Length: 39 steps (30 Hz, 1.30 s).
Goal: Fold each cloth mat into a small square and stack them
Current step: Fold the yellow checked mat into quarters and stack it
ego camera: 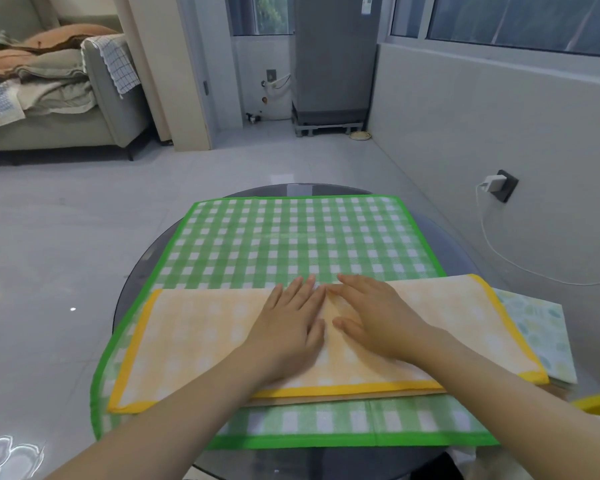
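A yellow checked cloth mat [194, 337], folded into a long band with a yellow border, is laid across the near part of a green checked cloth mat [291, 237] that is spread flat on a round dark glass table [136, 271]. The left hand [288, 327] and the right hand [374, 317] are pressed flat on the middle of the yellow mat, side by side, fingers straight and slightly spread. A pale patterned cloth [541, 337] is seen at the right, partly under the yellow mat's end.
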Available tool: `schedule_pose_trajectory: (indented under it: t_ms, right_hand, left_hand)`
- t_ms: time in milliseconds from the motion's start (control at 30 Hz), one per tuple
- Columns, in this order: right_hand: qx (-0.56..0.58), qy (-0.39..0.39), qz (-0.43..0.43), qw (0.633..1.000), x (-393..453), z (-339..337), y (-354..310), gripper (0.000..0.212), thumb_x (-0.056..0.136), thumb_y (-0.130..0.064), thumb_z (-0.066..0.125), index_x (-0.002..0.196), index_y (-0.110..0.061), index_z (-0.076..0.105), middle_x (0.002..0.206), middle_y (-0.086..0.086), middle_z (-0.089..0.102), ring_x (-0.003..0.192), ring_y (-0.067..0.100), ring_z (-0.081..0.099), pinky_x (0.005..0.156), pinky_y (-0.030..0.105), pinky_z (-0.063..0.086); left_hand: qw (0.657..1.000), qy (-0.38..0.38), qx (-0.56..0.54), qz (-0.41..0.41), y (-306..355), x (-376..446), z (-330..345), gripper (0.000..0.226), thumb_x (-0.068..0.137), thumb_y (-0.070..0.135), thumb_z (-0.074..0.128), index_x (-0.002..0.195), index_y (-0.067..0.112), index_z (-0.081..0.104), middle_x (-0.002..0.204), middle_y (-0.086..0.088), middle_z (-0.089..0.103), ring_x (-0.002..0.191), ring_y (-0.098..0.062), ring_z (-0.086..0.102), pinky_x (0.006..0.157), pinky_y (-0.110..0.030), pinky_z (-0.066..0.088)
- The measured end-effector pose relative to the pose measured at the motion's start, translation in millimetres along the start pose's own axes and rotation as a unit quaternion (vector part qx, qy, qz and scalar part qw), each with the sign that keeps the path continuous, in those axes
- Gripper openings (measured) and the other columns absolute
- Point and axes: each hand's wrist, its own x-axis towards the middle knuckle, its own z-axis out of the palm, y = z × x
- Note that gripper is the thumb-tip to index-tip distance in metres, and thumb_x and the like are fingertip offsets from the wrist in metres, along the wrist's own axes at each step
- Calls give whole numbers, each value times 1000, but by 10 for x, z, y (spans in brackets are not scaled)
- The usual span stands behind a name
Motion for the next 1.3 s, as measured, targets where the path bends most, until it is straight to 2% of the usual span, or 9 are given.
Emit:
schedule_pose_trajectory:
  t_ms: [67,133,200,467,800,1000,1133,1233,1300]
  right_hand:
    - [-5,-28,17,999,-18,91,56,61,95,-53,26,149,-30,9,158,-8,5,145,9,1,116,29,0]
    - [-9,-36,24,999,-78,148,123,74,84,-70,6,148,-33,-1,158,-10,-3,144,6,-7,115,28,-7]
    - [-17,-30,43,999,-146,161,223,84,73,-73,-6,148,-35,-5,157,-13,-8,143,5,-12,115,28,-10]
    - [-22,6,189,982,-428,79,939,82,80,-73,1,149,-30,-4,157,-11,-8,143,5,-12,116,30,-8]
    - [-22,7,209,978,-403,63,907,70,93,-60,13,150,-23,-5,158,0,-7,144,13,-14,118,34,-8]
    - [3,32,114,993,-150,31,388,58,100,-44,15,150,-19,0,158,3,-6,145,13,-11,118,30,-8]
    - [90,4,50,995,50,92,0,53,102,-35,17,150,-20,1,158,-4,-3,144,6,-8,116,24,-6]
    - [33,-11,48,998,95,249,-110,60,98,-47,10,150,-19,-2,158,-3,-6,144,7,-9,115,24,-10]
    - [1,-14,54,998,100,299,-121,80,82,-64,-6,150,-21,-4,157,-4,-9,144,7,-11,115,26,-11]
  left_hand:
    - [1000,-10,11,2,-22,9,43,57,99,41,15,150,26,-5,158,7,-12,143,-7,-18,117,-34,-12]
    - [1000,-12,21,5,-42,11,60,57,99,42,14,150,26,-7,157,8,-14,142,-6,-19,117,-35,-12]
    - [1000,-10,28,8,-61,13,62,58,98,43,12,150,27,-8,157,9,-15,142,-5,-19,118,-34,-12]
    - [999,-1,29,15,-75,0,72,57,98,46,10,149,30,-12,155,12,-19,141,-3,-22,117,-32,-12]
    - [999,-2,35,10,-45,5,72,57,98,46,9,149,29,-12,155,13,-20,140,-2,-22,117,-32,-12]
    - [999,-9,33,8,-32,17,52,58,98,45,10,150,27,-9,156,10,-17,141,-4,-19,117,-33,-11]
    - [1000,-9,18,0,-20,30,44,56,99,40,11,150,24,-8,157,9,-14,142,-3,-17,117,-31,-12]
    - [1000,-5,15,-4,-117,1,16,56,100,38,13,151,22,-5,158,9,-10,143,-2,-14,117,-30,-12]
    - [1000,-5,22,-20,-304,-70,-6,57,99,41,11,150,24,-5,158,10,-10,143,-2,-13,117,-31,-11]
